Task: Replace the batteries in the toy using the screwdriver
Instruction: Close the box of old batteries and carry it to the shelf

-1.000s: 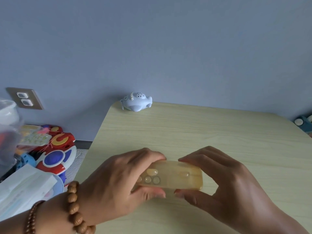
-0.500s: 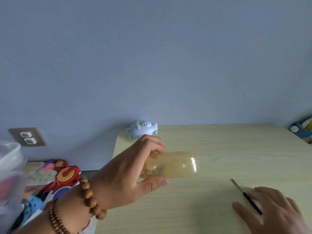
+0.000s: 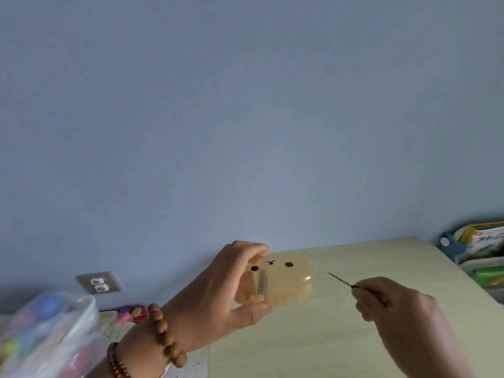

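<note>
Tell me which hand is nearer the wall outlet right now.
Left. The left hand, gripping the yellow toy, sits just right of the wall outlet in the view. The right hand, holding the screwdriver, is farther right, beyond the toy.

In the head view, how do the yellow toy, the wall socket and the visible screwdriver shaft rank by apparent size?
1. yellow toy
2. wall socket, though it is farther away, so its true size is unsure
3. screwdriver shaft, thin
</note>
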Available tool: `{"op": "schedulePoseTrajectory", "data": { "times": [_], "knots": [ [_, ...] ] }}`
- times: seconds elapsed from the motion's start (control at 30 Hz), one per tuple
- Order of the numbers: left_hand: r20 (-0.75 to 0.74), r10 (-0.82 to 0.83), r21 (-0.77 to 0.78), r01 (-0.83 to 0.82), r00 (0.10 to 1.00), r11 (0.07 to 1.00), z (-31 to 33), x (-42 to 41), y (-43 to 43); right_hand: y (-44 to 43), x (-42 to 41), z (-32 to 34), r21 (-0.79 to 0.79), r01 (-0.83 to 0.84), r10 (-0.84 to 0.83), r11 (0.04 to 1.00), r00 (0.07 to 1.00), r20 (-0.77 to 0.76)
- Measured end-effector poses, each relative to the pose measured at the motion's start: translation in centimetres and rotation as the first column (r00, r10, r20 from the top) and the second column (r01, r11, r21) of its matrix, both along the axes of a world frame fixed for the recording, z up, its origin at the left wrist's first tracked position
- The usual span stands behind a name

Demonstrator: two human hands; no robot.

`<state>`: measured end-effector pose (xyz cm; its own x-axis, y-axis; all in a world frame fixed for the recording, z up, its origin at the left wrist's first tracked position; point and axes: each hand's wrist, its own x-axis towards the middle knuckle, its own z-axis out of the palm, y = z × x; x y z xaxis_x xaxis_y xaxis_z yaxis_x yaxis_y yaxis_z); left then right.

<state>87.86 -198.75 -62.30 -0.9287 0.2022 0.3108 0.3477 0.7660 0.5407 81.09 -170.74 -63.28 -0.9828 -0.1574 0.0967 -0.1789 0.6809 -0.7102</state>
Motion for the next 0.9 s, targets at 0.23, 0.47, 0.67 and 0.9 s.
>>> {"op": "schedulePoseTrajectory", "data": {
  "times": [0.23,0.47,0.67,0.9],
  "knots": [
    [0.000,0.033,0.022,-0.033,0.999,0.999,23.5,0.2,0.5,-0.7,-0.9,23.2,-0.007,-0.020,0.020,1.000,0.997,-0.081],
    [-0.089,0.028,-0.047,-0.033,0.996,0.998,49.5,-2.3,3.0,1.1,-2.0,49.0,-0.011,0.007,-0.009,1.000,0.988,-0.151],
    [-0.164,-0.004,-0.007,0.003,0.986,1.000,63.9,-4.4,7.5,5.6,-2.8,64.6,0.020,0.071,-0.064,0.997,0.968,-0.241],
    [-0.184,-0.027,0.028,0.033,0.983,0.999,64.6,-4.7,14.6,11.9,-2.4,67.0,0.094,0.104,-0.080,0.990,0.970,-0.228]
  ]
}}
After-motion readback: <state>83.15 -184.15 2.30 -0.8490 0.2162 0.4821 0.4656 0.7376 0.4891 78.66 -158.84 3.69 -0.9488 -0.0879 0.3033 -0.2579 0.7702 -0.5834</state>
